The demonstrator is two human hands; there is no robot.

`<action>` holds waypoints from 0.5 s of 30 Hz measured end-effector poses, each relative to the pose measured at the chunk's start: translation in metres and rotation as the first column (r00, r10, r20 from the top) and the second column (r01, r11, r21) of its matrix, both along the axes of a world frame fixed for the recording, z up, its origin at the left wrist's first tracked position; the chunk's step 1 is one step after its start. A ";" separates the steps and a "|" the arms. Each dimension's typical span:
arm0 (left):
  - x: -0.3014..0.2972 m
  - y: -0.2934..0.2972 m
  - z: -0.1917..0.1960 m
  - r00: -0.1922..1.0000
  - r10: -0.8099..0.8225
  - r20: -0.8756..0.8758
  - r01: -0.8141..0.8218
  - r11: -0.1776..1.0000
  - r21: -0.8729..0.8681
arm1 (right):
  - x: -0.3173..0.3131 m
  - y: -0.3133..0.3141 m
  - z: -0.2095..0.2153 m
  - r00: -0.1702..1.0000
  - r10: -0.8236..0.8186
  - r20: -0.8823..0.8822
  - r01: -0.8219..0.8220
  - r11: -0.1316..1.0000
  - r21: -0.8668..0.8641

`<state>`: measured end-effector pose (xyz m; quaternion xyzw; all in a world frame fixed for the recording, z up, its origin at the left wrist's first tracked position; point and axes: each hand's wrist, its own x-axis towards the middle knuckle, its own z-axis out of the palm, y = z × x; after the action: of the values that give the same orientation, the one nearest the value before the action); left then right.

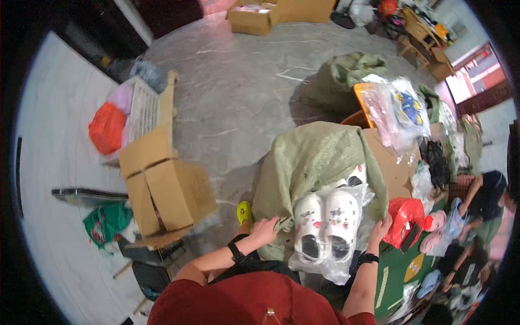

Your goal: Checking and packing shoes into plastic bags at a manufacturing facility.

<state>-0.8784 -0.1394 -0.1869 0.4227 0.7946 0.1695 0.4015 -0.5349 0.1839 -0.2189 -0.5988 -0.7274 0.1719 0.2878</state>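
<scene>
A large olive-green woven sack [309, 154] stands in front of me with its mouth toward my body. My left hand [264, 232] is closed on the left edge of the mouth, bunching the fabric. At the right edge, my right hand [380, 228] has its fingers round the sack's rim. Between my hands a pair of white clogs [327, 216] with small coloured charms lies in a clear plastic bag at the opening. Part of another white shoe [356, 176] shows behind them. The sack's deeper contents are hidden.
Right of the sack, a red plastic bag [403, 222] and pink clogs [432, 242] rest on a green surface [392, 281]. Bagged items lie beyond, and other people work at far right. An opened cardboard box [179, 189] stands left; another sack [346, 81] is farther off.
</scene>
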 end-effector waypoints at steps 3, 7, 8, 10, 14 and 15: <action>-0.021 0.008 -0.006 0.998 -0.069 0.001 0.069 0.998 -0.008 | -0.036 -0.013 0.018 0.978 0.164 -0.132 -0.145 0.979 0.144; -0.037 0.031 0.003 0.997 -0.047 -0.055 0.050 0.997 0.058 | -0.056 -0.021 0.013 0.819 -0.102 -0.564 -0.050 0.968 -0.248; -0.044 0.029 0.010 1.000 -0.025 -0.014 0.027 0.990 0.138 | -0.076 -0.032 0.034 0.804 -0.090 -0.588 -0.083 0.962 -0.260; -0.058 0.031 0.029 0.988 0.086 0.132 -0.103 0.986 0.131 | -0.098 -0.045 0.050 0.868 -0.040 -0.494 -0.073 0.976 -0.207; -0.095 0.014 0.018 0.881 0.150 0.448 -0.296 0.914 0.278 | -0.107 -0.060 0.032 0.426 -0.249 -0.870 -0.119 0.938 -0.327; -0.100 0.017 0.023 0.885 0.120 0.451 -0.270 0.920 0.285 | -0.114 -0.063 0.036 0.495 -0.203 -0.845 -0.063 0.961 -0.268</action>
<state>-0.9783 -0.1220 -0.1642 0.3549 0.6858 0.4317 0.4662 -0.6490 0.1210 -0.1834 -0.4935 -0.4299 0.5315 0.5377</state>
